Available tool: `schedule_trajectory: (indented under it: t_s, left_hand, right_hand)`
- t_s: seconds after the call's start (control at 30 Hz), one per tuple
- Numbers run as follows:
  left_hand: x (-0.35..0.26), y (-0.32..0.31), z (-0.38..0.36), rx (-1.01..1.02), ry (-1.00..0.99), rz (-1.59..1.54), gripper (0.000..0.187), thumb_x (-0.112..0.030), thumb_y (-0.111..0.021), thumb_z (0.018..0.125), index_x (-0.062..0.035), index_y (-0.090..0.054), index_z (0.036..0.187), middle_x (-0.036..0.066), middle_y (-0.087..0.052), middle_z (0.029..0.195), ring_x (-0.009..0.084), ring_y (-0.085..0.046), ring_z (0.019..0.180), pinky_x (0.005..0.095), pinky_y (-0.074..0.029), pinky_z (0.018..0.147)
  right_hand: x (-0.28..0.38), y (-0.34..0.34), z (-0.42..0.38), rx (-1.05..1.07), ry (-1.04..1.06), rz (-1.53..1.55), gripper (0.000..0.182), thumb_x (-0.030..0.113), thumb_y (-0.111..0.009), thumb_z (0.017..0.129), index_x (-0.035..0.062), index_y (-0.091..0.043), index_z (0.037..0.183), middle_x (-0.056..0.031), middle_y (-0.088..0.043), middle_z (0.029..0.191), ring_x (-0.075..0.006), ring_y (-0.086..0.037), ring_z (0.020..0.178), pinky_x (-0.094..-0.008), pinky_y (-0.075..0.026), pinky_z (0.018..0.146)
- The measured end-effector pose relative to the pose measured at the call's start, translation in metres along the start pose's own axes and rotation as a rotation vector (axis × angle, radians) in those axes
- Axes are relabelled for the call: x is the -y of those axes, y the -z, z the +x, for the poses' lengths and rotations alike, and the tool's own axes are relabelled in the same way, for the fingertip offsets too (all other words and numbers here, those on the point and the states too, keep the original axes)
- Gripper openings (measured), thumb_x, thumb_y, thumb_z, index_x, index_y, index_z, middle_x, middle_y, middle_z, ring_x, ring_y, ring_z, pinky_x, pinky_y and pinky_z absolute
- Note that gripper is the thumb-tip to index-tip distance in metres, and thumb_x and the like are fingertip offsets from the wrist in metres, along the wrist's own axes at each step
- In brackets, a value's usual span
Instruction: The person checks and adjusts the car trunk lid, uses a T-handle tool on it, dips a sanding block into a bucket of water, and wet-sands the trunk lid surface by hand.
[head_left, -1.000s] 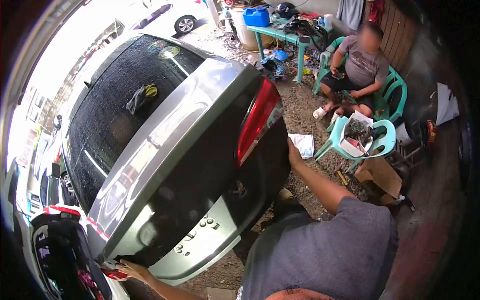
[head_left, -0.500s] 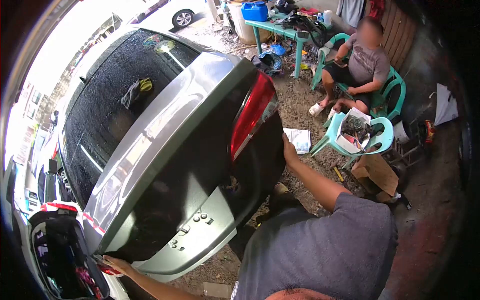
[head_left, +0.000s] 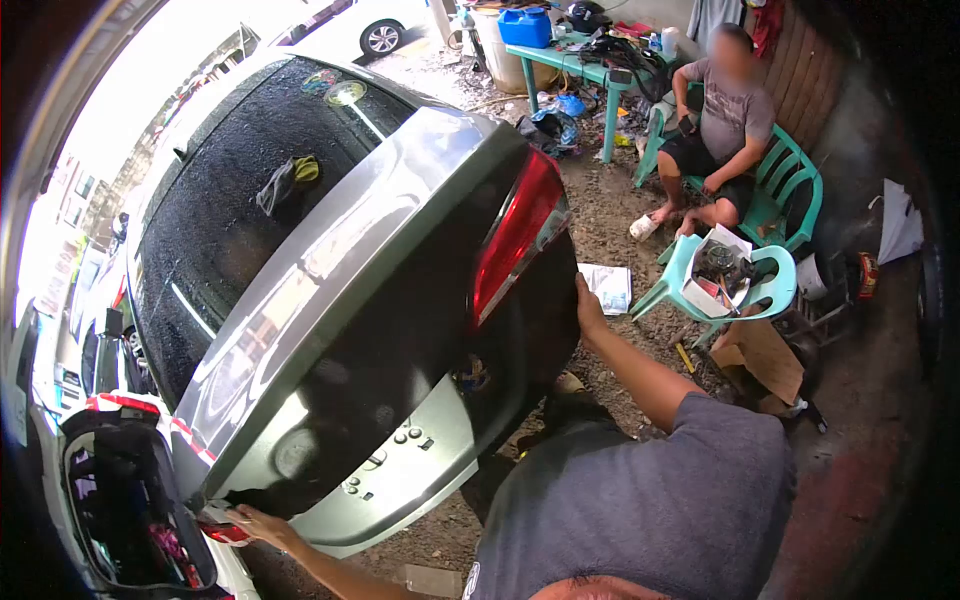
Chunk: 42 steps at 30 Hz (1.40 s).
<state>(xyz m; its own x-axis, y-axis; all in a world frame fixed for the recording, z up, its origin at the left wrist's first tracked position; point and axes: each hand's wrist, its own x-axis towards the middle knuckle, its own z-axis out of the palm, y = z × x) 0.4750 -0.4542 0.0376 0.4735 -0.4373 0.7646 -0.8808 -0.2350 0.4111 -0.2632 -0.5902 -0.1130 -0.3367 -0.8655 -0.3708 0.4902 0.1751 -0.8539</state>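
A silver-grey car trunk lid [head_left: 330, 360] with a dark middle fills the centre of the view. On its right side is a red tail light [head_left: 518, 235]. My right hand [head_left: 590, 308] grips the lid's right edge below that light, its fingertips partly hidden behind the edge. At the lower left corner, my left hand [head_left: 258, 524] holds the other edge, close to a second red light [head_left: 226, 534]. Beyond the lid lies the wet rear window [head_left: 240, 200] of the car, with a grey and yellow cloth [head_left: 285, 185] on it.
A person [head_left: 728, 125] sits on a green chair [head_left: 790, 185] at the upper right. Nearer stands a green plastic chair [head_left: 778, 290] bearing a box of parts [head_left: 718, 270]. A green table [head_left: 560, 62] holds a blue jug [head_left: 525, 27]. A white car with an open rear [head_left: 130, 500] is at the left.
The view has shifted slightly, so the surroundings sit a little further right. Both my hands stay on the lid's edges. The seated person's hand with a dark object has turned.
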Motion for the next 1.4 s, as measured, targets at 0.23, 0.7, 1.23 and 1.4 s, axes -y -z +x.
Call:
schedule_trajectory:
  t_s: [0.23,0.7,1.23,1.4]
  left_hand:
    - [-0.016,0.007,0.032,0.026,0.243,-0.121,0.074,-0.051,-0.030,0.104,0.0123,-0.035,0.142,0.033,-0.031,0.150,0.0424,-0.031,0.141,0.0473,-0.024,0.116]
    - [-0.033,0.018,0.029,0.099,0.016,-0.004,0.061,-0.038,-0.038,0.105,0.0097,-0.035,0.143,0.029,-0.034,0.149,0.0402,-0.036,0.137,0.0426,-0.027,0.115]
    - [-0.095,0.019,0.016,-0.015,0.232,-0.045,0.058,-0.034,-0.040,0.103,0.0069,-0.035,0.145,0.026,-0.030,0.153,0.0367,-0.025,0.145,0.0483,-0.015,0.119]
    - [-0.096,0.030,0.011,0.028,0.276,-0.176,0.057,-0.032,-0.034,0.105,0.0080,-0.034,0.145,0.027,-0.029,0.153,0.0361,-0.022,0.146,0.0481,-0.012,0.120]
  right_hand:
    - [-0.001,0.004,-0.001,0.006,0.037,-0.050,0.071,0.057,-0.039,0.100,-0.0026,-0.049,0.136,-0.0136,-0.058,0.131,-0.0231,-0.056,0.117,-0.0340,-0.042,0.103]
    - [0.009,-0.003,-0.009,0.049,0.011,-0.013,0.069,0.056,-0.037,0.101,-0.0023,-0.050,0.136,-0.0144,-0.059,0.129,-0.0230,-0.058,0.115,-0.0340,-0.045,0.101]
    - [-0.008,-0.004,0.028,0.195,0.003,0.025,0.065,0.053,-0.035,0.102,0.0025,-0.041,0.144,-0.0140,-0.048,0.142,-0.0288,-0.049,0.127,-0.0394,-0.036,0.110]
    - [-0.006,0.002,0.021,0.182,-0.031,0.050,0.065,0.052,-0.033,0.103,0.0043,-0.038,0.146,-0.0145,-0.043,0.147,-0.0313,-0.045,0.131,-0.0418,-0.033,0.113]
